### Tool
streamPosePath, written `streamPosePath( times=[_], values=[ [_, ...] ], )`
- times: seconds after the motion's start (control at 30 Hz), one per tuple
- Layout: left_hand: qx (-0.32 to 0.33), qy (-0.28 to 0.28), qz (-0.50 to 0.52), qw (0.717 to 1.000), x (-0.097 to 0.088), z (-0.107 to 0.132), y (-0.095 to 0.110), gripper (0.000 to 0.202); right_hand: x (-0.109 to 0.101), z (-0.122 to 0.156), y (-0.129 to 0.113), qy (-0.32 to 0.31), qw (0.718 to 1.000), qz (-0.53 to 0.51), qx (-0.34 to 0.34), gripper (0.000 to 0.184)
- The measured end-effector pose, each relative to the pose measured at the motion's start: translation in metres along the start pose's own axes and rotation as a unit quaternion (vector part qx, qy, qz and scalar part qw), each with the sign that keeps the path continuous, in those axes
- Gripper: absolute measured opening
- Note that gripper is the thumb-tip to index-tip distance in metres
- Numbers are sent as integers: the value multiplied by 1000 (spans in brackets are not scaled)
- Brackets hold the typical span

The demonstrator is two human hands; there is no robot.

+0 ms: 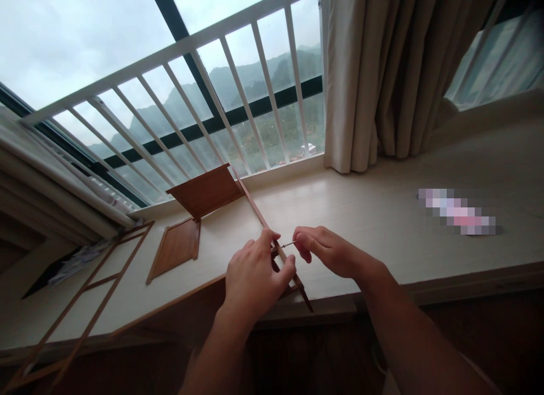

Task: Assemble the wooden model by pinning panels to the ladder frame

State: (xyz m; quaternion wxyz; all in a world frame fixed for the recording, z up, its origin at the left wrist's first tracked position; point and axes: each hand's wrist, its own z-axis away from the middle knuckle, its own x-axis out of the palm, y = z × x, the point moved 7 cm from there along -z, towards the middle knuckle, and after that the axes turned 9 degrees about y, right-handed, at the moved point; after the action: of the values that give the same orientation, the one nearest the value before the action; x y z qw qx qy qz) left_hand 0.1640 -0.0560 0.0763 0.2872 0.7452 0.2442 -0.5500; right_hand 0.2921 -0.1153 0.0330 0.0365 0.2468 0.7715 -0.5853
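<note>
Rail (pixel 254 205) clamped in the left hand (pixel 254 272), and just beside it the right hand (pixel 330 249) pinches a thin rod (pixel 289 244)!

One metal tool (pixel 289 244), at least two brown panels (pixel 208 191), one ladder-like frame (pixel 102 282), one white railing (pixel 127 72)

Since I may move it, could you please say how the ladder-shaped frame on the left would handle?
The ladder-shaped frame is probably stiff: its rails look straight. It seems light for its size, mostly open between thin bars. It might tip if pushed, as its near end reaches past the edge of the sill.
</note>
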Motion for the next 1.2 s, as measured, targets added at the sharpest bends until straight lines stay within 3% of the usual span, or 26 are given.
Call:
streamPosePath(
  times=[0.2,0.33,0.53,0.63,0.83,1.07,1.2],
  values=[
    [4,1,3,1000,0,0,0,42,10,3,12,-55,979,-190,42,41],
    [1,-3,5,1000,1,0,0,41,12,1,20,-61,969,-230,67,47],
    [0,-1,7,1000,1,0,-1,42,17,-9,33,10,958,-252,137,51],
    [1,-1,6,1000,1,0,-1,42,19,-11,37,29,956,-246,160,51],
    [2,2,1,1000,2,-1,-1,41,6,-7,32,23,973,-184,138,47],
    [8,6,4,1000,1,-1,-1,39,-5,-7,17,88,986,-64,127,49],
    [8,3,7,1000,2,0,-1,39,-9,-8,17,119,981,-87,127,44]
  ],
)
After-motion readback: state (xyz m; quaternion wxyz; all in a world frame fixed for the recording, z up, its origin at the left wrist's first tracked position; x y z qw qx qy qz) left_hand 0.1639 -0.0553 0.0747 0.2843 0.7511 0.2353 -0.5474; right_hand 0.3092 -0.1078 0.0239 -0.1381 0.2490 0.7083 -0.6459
